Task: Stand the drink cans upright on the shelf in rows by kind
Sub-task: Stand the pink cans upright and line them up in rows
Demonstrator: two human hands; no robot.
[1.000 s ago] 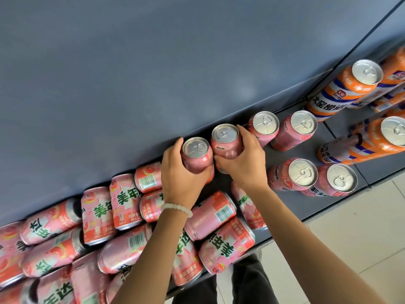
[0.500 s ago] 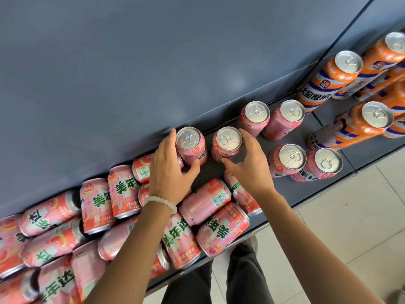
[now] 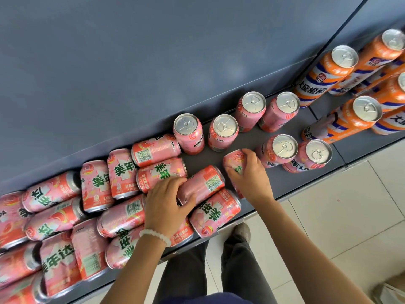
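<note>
The grey shelf (image 3: 285, 183) ran under a blue-grey back panel, with tiled floor just past its front edge, and both hands were on fallen pink cans: the left hand (image 3: 166, 202) curled its grip round one can (image 3: 203, 183) beside the heap (image 3: 87, 216), the right hand (image 3: 252, 174) round another (image 3: 233, 160). Lifting the left one could probably set its neighbours rolling, and the can at the lip (image 3: 215, 212) might drop off. Open room lay between the six upright pink cans (image 3: 223, 132); orange cans (image 3: 341, 69) stood further right.
</note>
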